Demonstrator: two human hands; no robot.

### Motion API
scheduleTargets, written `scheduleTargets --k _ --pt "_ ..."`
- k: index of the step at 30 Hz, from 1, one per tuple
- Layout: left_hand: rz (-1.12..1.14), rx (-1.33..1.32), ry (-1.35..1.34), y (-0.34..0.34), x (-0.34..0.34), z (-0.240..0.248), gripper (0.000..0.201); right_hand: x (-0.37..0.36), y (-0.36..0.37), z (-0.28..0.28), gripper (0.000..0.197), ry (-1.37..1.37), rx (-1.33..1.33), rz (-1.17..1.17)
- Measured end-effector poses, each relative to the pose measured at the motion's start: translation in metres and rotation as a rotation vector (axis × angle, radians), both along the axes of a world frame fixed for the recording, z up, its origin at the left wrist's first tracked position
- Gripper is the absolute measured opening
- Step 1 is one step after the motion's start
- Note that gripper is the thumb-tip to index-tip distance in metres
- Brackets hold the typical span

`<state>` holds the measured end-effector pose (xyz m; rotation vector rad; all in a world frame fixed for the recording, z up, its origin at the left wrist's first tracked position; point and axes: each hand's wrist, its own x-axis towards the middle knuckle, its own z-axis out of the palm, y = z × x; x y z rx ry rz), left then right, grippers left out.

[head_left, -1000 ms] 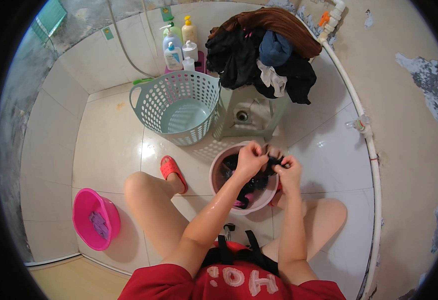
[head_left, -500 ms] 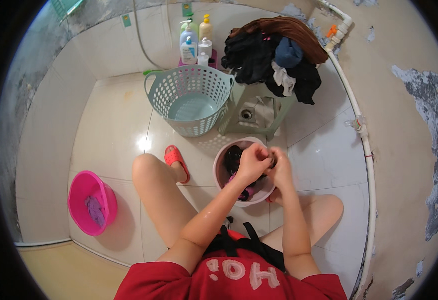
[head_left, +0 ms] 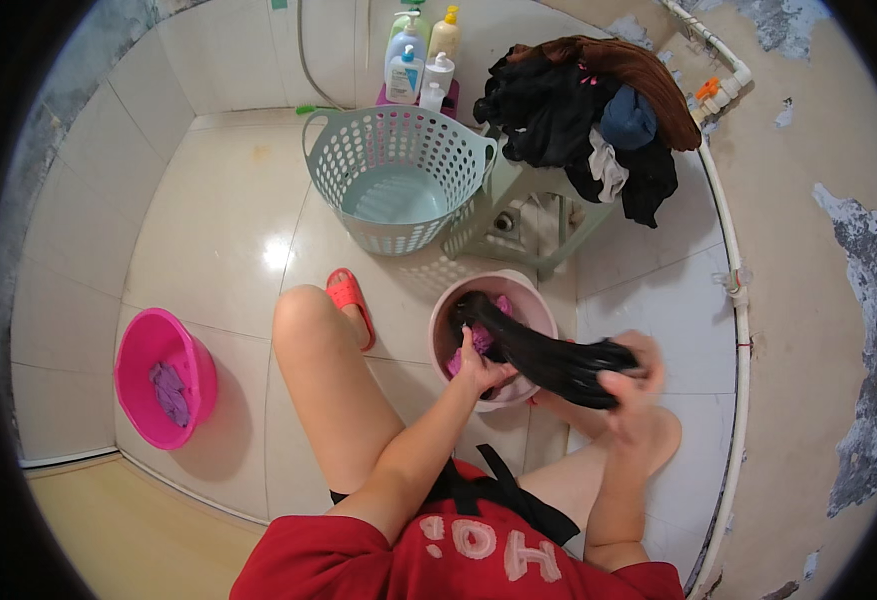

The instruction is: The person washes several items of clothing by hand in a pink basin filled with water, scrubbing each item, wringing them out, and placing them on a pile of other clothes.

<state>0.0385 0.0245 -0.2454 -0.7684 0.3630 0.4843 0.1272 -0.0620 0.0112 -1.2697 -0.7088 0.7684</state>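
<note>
A long, wet black garment (head_left: 559,368) stretches from inside a pale pink basin (head_left: 537,306) out over its right rim. My right hand (head_left: 635,378), smeared by motion, grips the garment's raised right end. My left hand (head_left: 485,372) is over the basin's near left side, thumb up and fingers apart, beside a purple cloth (head_left: 482,341). Whether its fingers touch the cloth or the black garment is unclear. The rest of the basin's contents is hidden under the garment and my left hand.
A grey-green laundry basket (head_left: 399,232) stands ahead, with pump bottles (head_left: 405,75) behind it. Dark clothes (head_left: 549,105) are heaped on a green stool (head_left: 499,190). A bright pink tub (head_left: 202,385) holding lilac cloth (head_left: 169,394) is at left. A white pipe (head_left: 737,350) runs along the right wall.
My hands were together over the basin; now they are apart. The right has moved right, drawing the black garment out lengthwise, while the left has dropped toward the basin's near side.
</note>
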Motion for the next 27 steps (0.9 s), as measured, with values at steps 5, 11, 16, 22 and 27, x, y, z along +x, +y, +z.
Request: scheduleTargets --k 5,11,16,22,27 --pt "0.079 0.097 -0.027 0.028 0.012 0.003 0.074 0.049 -0.015 0.026 0.047 0.018 0.167 -0.068" --pt "0.097 0.198 0.345 0.042 -0.018 -0.082 0.026 0.099 0.025 -0.076 0.042 -0.304 -0.214 -0.062" --pt "0.04 0.093 0.421 0.007 0.011 -0.079 0.028 0.105 0.031 -0.25 0.043 -0.651 -0.552 0.129" --pt "-0.07 0.136 0.48 -0.04 0.003 -0.108 0.055 -0.021 0.012 -0.257 0.079 -1.213 -0.463 0.637" --pt "-0.401 0.302 0.48 -0.037 0.001 -0.102 0.039 0.002 0.006 -0.276 0.087 -1.261 -0.587 0.793"
